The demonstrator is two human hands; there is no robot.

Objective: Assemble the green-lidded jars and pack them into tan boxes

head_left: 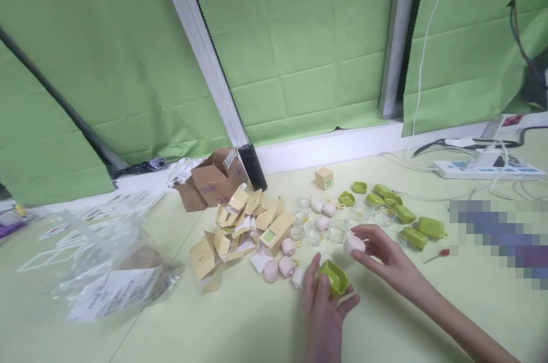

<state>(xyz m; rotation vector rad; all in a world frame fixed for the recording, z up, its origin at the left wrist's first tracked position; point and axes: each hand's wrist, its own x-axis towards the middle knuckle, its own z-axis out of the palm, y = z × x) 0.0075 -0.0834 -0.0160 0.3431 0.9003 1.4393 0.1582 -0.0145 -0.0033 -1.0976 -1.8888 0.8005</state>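
Note:
My left hand [325, 300] holds a small green open case [334, 278] from below, its hollow side facing up. Just to the right, my right hand [381, 254] grips a pale pink rounded piece [354, 243] between thumb and fingers, apart from the green case. Several similar pink pieces [286, 266] lie left of my left hand. Beyond my hands are several clear plastic cups [337, 230]. More green cases [430, 227] lie to the right of the cups.
Opened small cardboard boxes [244, 226] form a pile at centre left, before a brown carton [218, 180] and a black cylinder [252, 166]. Clear plastic bags [115, 266] lie left. A screwdriver [437, 255] and a power strip [488, 170] are at right.

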